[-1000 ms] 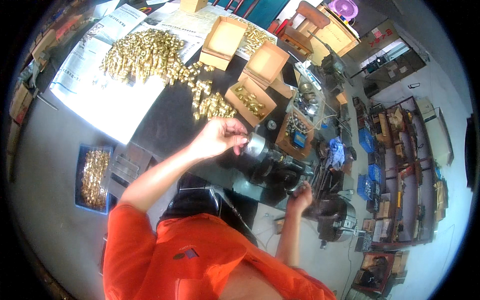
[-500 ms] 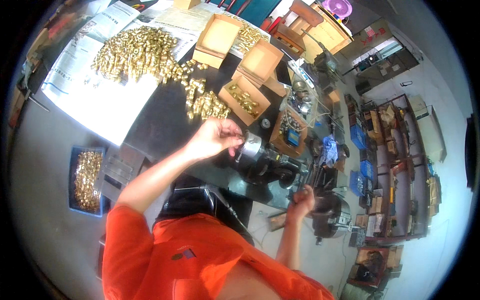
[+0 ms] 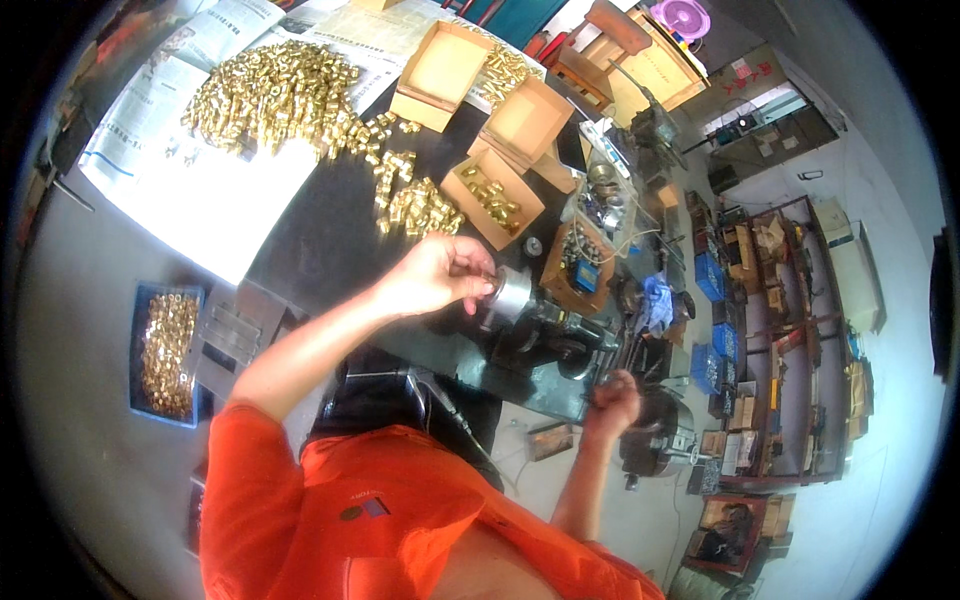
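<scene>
Fingers (image 3: 472, 262) of the left hand (image 3: 438, 274): bent inward, thumb and forefinger at the near-left end of a silver metal cylinder (image 3: 513, 292); whether a small piece is pinched between them, I cannot tell. Joined to that cylinder, rightward of those fingers: one dark metal bench machine (image 3: 572, 328), on a black tabletop (image 3: 340, 215). Right hand (image 3: 614, 402): below and right of the machine, its fingers curled into the palm; what they enclose, if anything, is hidden from me. Just beyond the left fingers: a small pile of loose golden brass fittings (image 3: 415, 208). Farther off, up and left of them: a large golden heap of brass pieces (image 3: 275, 98), spread on printed newspaper sheets (image 3: 135, 125). Beyond the left fingertips, slightly right: one tan cardboard box (image 3: 500, 172) holding several brass pieces, and two further tan boxes past it. Right of the left fingers: a brown tray of small metal parts with a blue packet (image 3: 587, 274). Above the right fingers: one crumpled blue cloth (image 3: 657, 303). Well left of both hands, lower down: a blue plastic crate (image 3: 165, 418) filled with brass pieces.
</scene>
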Available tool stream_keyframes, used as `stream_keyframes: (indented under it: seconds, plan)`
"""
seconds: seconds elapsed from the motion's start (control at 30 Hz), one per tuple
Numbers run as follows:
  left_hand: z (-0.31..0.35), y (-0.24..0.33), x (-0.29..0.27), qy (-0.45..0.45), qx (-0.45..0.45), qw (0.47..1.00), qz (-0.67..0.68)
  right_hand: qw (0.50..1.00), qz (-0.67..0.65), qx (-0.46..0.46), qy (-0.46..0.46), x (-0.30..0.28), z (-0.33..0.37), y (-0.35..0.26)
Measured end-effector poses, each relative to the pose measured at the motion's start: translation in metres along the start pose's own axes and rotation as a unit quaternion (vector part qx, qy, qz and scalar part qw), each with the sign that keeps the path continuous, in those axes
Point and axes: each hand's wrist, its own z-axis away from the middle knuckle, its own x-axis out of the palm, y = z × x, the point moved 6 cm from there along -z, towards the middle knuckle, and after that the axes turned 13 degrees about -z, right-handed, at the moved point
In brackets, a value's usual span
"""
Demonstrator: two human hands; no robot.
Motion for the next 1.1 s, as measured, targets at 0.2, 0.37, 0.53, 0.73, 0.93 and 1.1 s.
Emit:
stream_keyframes:
  seconds: [0.2,0.37,0.53,0.73,0.93,1.1]
  plan:
    - [-0.001,0.006,0.0,-0.023,-0.011,1.0,0.001,1.0,-0.001,-0.008,-0.02,0.041,-0.04,-0.022]
    - [-0.003,0.005,-0.006,0.003,-0.032,0.998,-0.06,0.998,-0.051,0.018,-0.042,0.045,-0.095,-0.004]
    - [0.003,0.007,-0.006,0.039,-0.026,0.996,-0.075,0.998,-0.002,-0.043,-0.038,0.045,-0.101,0.015]
    - [0.006,0.006,0.001,0.095,-0.018,0.968,-0.232,0.998,0.009,-0.058,-0.019,0.047,-0.096,0.01]
    - [0.015,0.022,0.005,0.192,0.063,0.901,-0.385,0.993,-0.033,-0.058,-0.097,0.054,-0.094,0.006]
    - [0.016,0.026,0.009,0.205,0.125,0.876,-0.418,0.993,0.054,-0.034,-0.098,0.031,-0.117,0.033]
